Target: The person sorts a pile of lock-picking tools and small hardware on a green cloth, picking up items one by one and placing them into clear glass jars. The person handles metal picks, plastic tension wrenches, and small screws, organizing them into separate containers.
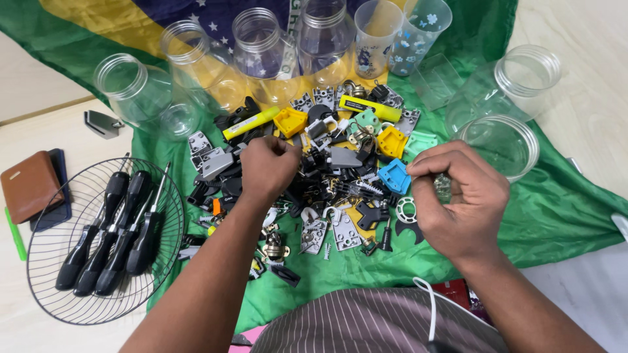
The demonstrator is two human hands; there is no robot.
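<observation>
pile: so I'm looking down at a heap of small hardware (327,176) on a green cloth (556,209), and I'll use that heap as my landmark for everything here. Mixed bag: grey metal brackets, black plastic bits, little padlocks, yellow and blue printed-looking parts.

left hand: my left hand (267,168) sits right on the heap's left-centre, fingers curled together, tips pinched down into the parts. Can't tell which piece they've got, if any, the knuckles hide it.

right hand: my right hand (461,202) is at the heap's right edge, fingers closed in a pinch around something small and pale. Too hidden to name. Just left of it lies a blue square part (395,176).

how the bits handle: my guess is the plastic ones are light and stiff, easy to nip by an edge. The metal brackets look heavier, flat and slick, so I'd pick them by a corner or through a hole rather than pressing on the face. Padlocks: grab the shackle.

tangle risk: pieces overlap, so lifting one probably drags its neighbours.

jars: clear plastic jars (258,52) stand behind the heap, two more (500,144) to its right, all open-mouthed. Light and tippy, I reckon.

basket: left of the heap, a wire basket (46,261) holds black-handled screwdrivers (111,232).

wallet: further left of the heap, a brown wallet (29,185) on the surface.
</observation>
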